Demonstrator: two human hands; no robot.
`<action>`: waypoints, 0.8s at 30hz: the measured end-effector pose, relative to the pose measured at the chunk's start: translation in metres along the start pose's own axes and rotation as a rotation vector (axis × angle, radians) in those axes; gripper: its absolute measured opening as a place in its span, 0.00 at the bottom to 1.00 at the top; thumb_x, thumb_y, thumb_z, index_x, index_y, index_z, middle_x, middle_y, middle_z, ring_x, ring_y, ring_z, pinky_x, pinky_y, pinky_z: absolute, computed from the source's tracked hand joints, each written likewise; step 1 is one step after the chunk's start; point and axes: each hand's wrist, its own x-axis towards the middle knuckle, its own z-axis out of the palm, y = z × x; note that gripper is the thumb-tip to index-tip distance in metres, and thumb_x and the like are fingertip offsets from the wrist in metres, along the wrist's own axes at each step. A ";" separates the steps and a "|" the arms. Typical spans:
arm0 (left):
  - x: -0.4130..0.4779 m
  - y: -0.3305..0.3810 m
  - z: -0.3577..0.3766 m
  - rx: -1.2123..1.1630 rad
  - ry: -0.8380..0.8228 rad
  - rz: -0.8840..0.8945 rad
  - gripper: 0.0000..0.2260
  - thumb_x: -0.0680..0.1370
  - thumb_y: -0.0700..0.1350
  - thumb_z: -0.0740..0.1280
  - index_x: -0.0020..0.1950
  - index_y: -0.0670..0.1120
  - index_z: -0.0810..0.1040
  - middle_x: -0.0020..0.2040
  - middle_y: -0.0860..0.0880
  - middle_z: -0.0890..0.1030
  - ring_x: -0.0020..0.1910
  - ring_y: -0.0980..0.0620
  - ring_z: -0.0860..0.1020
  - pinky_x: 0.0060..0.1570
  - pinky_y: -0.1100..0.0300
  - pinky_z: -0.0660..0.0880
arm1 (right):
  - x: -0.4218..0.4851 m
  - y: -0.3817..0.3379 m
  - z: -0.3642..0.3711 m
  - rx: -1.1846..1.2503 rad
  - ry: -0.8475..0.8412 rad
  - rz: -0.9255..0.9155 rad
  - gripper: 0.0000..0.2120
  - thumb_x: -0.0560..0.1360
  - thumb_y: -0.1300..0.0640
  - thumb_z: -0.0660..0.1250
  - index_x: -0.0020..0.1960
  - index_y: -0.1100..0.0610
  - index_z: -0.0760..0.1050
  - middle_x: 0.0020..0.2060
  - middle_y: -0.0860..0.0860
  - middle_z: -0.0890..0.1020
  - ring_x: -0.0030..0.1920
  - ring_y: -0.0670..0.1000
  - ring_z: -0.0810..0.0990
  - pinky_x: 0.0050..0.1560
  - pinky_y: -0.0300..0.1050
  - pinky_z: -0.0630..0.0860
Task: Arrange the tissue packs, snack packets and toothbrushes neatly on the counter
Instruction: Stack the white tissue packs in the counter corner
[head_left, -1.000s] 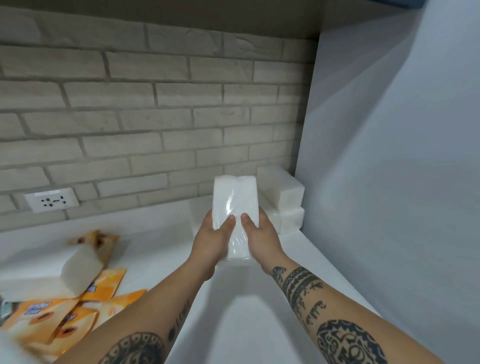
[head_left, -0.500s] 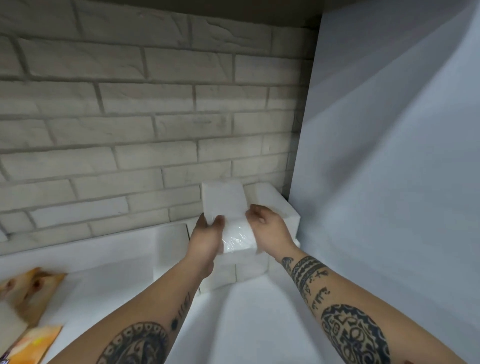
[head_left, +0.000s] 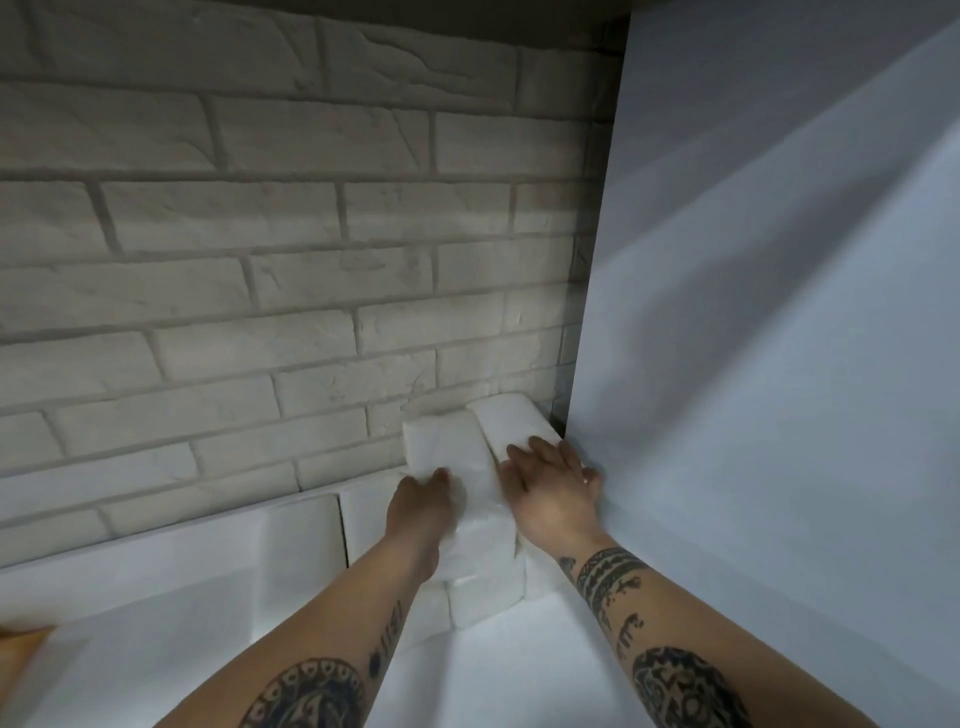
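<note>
White tissue packs are stacked in the counter's back right corner. The upper left tissue pack (head_left: 441, 447) lies on the stack, and my left hand (head_left: 421, 506) grips its near end with the thumb on top. My right hand (head_left: 556, 488) rests with spread, straight fingers on the neighbouring top pack (head_left: 511, 421) next to the side panel. Lower packs (head_left: 483, 587) of the stack show beneath my wrists. Only an orange corner of a snack packet (head_left: 21, 644) shows at the left edge. No toothbrushes are in view.
Two more tissue packs (head_left: 301, 551) lie flat against the brick wall (head_left: 260, 260) left of the stack. A tall white side panel (head_left: 779, 364) closes off the right. The white counter (head_left: 493, 675) runs towards me between my forearms.
Both hands carried the tissue pack forward to the corner and set it on the stack. My right hand left that pack and now lies flat on the one beside it.
</note>
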 end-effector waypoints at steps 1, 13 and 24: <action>0.004 0.001 0.004 0.008 0.008 -0.008 0.22 0.81 0.56 0.64 0.62 0.39 0.79 0.52 0.41 0.85 0.38 0.46 0.81 0.32 0.61 0.72 | 0.000 0.002 0.001 -0.004 0.014 -0.007 0.20 0.83 0.41 0.54 0.73 0.39 0.70 0.78 0.43 0.65 0.80 0.52 0.54 0.74 0.58 0.51; 0.025 0.013 0.025 0.042 0.044 -0.074 0.25 0.80 0.59 0.65 0.66 0.41 0.76 0.47 0.47 0.79 0.44 0.47 0.78 0.39 0.57 0.72 | 0.004 0.008 0.008 0.039 -0.045 0.013 0.35 0.75 0.24 0.53 0.77 0.39 0.65 0.80 0.41 0.58 0.82 0.53 0.43 0.75 0.69 0.37; 0.010 0.009 0.019 0.031 0.081 -0.090 0.38 0.77 0.63 0.65 0.80 0.45 0.61 0.71 0.41 0.74 0.65 0.38 0.75 0.68 0.43 0.73 | 0.002 0.009 0.006 -0.025 -0.079 -0.041 0.34 0.75 0.26 0.54 0.76 0.40 0.65 0.79 0.42 0.60 0.82 0.52 0.48 0.76 0.71 0.41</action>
